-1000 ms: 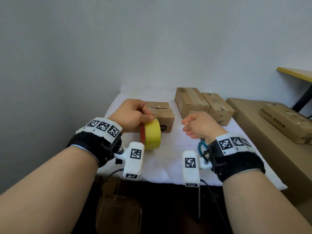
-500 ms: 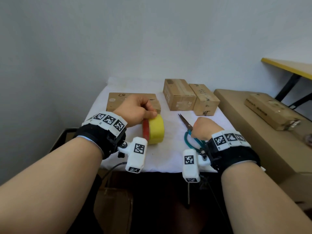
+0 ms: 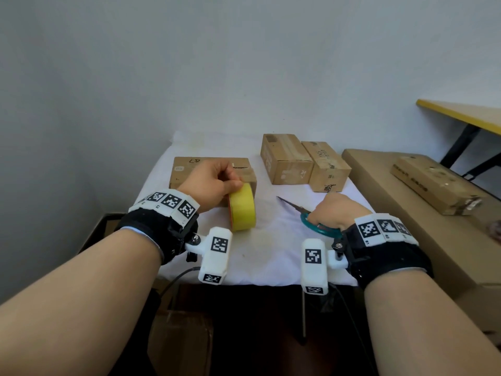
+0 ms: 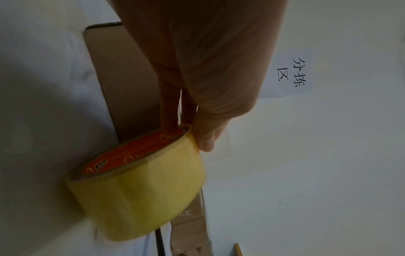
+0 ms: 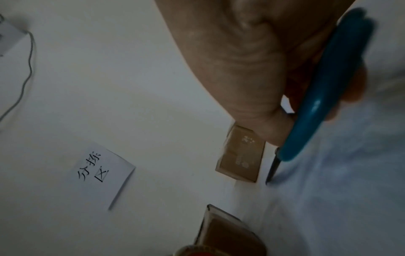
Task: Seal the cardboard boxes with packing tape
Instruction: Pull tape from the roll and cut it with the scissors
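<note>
My left hand (image 3: 214, 183) grips a yellow roll of packing tape (image 3: 242, 207) with a red core, held on edge just in front of a flat cardboard box (image 3: 187, 169). In the left wrist view a finger is hooked inside the tape roll (image 4: 142, 192) and the thumb (image 4: 206, 136) presses its outer rim. My right hand (image 3: 336, 210) holds teal-handled scissors (image 3: 318, 226) by the handles, blades closed and pointing to the far left over the white cloth. The right wrist view shows the scissors (image 5: 317, 104) low over the cloth.
Two more cardboard boxes (image 3: 284, 158) (image 3: 326, 166) stand side by side at the back right of the white-covered table (image 3: 268, 253). A large carton (image 3: 423, 221) to the right carries another box (image 3: 433, 183). A paper label (image 5: 103, 173) hangs on the wall behind.
My right hand dropped to the cloth and closed round the scissors' handles. The left hand kept the tape roll by the flat box. The head view tilted down and shifted.
</note>
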`<state>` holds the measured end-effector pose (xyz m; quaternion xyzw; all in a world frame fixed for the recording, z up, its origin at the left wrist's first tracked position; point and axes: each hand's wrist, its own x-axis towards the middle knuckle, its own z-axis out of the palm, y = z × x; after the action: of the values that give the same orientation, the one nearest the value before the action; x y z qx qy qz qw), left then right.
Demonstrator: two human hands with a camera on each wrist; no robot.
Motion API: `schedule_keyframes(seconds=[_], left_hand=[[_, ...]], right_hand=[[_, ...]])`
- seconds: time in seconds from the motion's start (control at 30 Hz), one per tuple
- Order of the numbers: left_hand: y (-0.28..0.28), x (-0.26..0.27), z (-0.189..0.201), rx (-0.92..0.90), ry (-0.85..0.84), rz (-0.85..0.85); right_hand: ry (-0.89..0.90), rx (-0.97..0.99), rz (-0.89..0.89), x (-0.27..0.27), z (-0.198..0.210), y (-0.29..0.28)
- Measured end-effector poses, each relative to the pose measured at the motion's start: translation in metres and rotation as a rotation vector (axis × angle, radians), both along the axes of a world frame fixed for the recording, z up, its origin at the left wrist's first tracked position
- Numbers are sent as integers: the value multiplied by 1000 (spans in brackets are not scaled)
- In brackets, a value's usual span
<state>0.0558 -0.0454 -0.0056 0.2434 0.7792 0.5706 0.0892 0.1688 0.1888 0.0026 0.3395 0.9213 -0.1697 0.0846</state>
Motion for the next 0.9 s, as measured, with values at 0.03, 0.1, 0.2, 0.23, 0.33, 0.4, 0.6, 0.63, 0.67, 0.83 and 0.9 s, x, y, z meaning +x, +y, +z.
schedule_keyframes(seconds=[0.03,0.1,0.2,0.23,0.33,0.4,0.6,0.63,0.67,0.83,0.9], left_hand=[[0,-1,0,-3,4,12],[-2,-3,2,-1,3,40],[-7,-6,4,18,-15,78],[-9,-7,4,21,-19,79],[-20,-11,1,22,-24,88],[-28,-15,1,27,-16,111],[-54,-30,0,42,42,149],[-56,-30,-1,29,51,140],[-58,-30,-2,16,61,130],[-61,-27,-2,11,89,110],[-61,-27,-2,23,102,124]], right_hand=[[32,-6,11,-2,1,2],[151,-61,29,-4,4,4],[429,-249,19,-1,16,0],[486,-303,32,0,20,-3],[480,-387,168,0,25,-16],[418,-366,258,-2,24,-25],[276,-250,393,-4,23,-37],[265,-245,417,-4,24,-39],[260,-242,435,-4,25,-43],[242,-151,486,-11,24,-61],[244,-143,497,-13,25,-66]])
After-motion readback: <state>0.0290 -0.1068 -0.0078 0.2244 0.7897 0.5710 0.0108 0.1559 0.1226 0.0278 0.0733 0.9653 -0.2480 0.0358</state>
